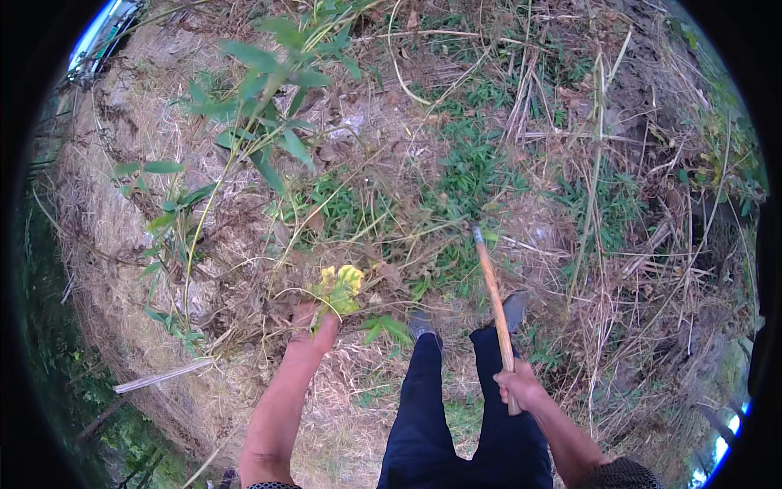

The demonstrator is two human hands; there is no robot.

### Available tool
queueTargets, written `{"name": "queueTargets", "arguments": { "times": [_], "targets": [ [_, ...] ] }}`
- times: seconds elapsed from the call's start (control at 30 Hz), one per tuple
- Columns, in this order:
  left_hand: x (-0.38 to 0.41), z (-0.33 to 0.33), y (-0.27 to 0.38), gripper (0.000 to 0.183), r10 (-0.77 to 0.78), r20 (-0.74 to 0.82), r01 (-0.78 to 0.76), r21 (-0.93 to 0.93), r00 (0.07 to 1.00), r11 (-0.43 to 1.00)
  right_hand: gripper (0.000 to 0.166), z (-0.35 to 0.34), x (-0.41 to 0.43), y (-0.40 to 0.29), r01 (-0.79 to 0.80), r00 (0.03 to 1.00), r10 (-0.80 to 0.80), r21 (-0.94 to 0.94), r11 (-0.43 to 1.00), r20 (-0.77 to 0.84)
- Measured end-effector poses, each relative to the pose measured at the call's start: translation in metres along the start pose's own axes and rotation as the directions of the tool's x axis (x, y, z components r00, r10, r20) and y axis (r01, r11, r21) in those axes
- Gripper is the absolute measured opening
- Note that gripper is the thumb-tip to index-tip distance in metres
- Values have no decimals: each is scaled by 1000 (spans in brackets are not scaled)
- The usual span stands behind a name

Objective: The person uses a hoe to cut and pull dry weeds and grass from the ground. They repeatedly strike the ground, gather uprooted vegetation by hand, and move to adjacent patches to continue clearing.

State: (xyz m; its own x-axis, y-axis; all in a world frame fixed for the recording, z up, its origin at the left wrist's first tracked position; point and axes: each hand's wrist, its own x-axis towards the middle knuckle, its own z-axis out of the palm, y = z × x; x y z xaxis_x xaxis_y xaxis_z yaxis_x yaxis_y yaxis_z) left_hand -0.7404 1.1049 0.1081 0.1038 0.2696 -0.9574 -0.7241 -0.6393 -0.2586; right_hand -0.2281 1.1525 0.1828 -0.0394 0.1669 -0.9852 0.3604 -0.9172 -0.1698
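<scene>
My right hand (520, 386) is closed around the lower end of a long wooden tool handle (493, 290). A grey metal collar (477, 233) caps the handle's far end. Beyond it the tool's head blends into the grass, so I cannot make out its shape. At left, my left hand (319, 325) grips a tangle of vine stems (275, 287) with dry brown leaves. A yellow-green leaf (341, 287) covers part of its fingers. Trailing from this bunch, thin pale stems (391, 229) reach toward the collar.
Leafy green stalks (263, 104) rise at upper left. Dry cut stems (602, 263) litter the right side. Low green weeds (467, 165) grow ahead of my shoes (516, 308). A pale split stick (162, 376) lies at lower left, near dark greenery (55, 342).
</scene>
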Motion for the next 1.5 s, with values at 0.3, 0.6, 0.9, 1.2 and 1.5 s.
{"name": "queueTargets", "arguments": {
  "times": [0.3,0.6,0.9,1.2,1.5],
  "targets": [
    [-56,-11,102,24,-575,171,395,-871,800,291,16,46,-42,8,-31,980,22,42,999,198],
    [-228,123,50,13,-89,401,408,-910,912,75,24,-6,-166,-22,-23,959,40,-64,998,281],
    [-308,249,-103,29,-538,660,509,-749,523,-424,20,-4,-123,-129,351,910,-337,-17,936,242],
    [-283,262,-96,35,-488,717,547,-696,497,-466,16,-20,-45,-131,328,921,-370,270,905,121],
    [-282,273,-71,42,-498,691,586,-717,525,-377,7,86,11,-21,21,999,-5,548,836,-31]
  ]
}}
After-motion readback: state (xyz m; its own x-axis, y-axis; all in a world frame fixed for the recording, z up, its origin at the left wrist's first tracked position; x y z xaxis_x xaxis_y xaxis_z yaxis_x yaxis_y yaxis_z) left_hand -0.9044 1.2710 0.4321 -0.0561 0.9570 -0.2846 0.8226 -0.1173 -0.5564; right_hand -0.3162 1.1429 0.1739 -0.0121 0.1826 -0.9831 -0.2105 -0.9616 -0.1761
